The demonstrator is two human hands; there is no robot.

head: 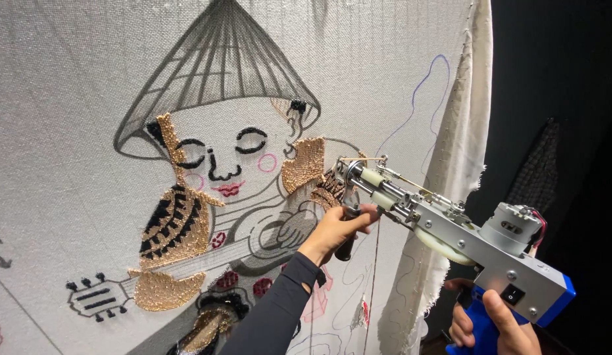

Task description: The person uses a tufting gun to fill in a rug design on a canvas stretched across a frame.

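The tufting gun (450, 230) is silver with a blue grip. Left of it, the white cloth (69, 131) bears a grey-hatted figure (220, 164) tufted in tan, black and pink.

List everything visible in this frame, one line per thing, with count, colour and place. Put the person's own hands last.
Tufting cloth: one, pale grey-white, stretched upright, fills left and centre.
Drawn figure: one, black outline with conical hat, centre of cloth, part-filled with tan, black and pink-red yarn.
Tufted tan patch: one, tan, beside the tool's tip.
Loose cloth edge: one, cream, frayed, hanging along the right side of the cloth.
Tufting gun: one, silver body, blue grip, black switch; tip at the cloth.
Yarn strand: one, tan, running along the gun's top.
Left hand: one, dark sleeve, on the gun's front handle.
Right hand: one, around the blue grip, bottom right.
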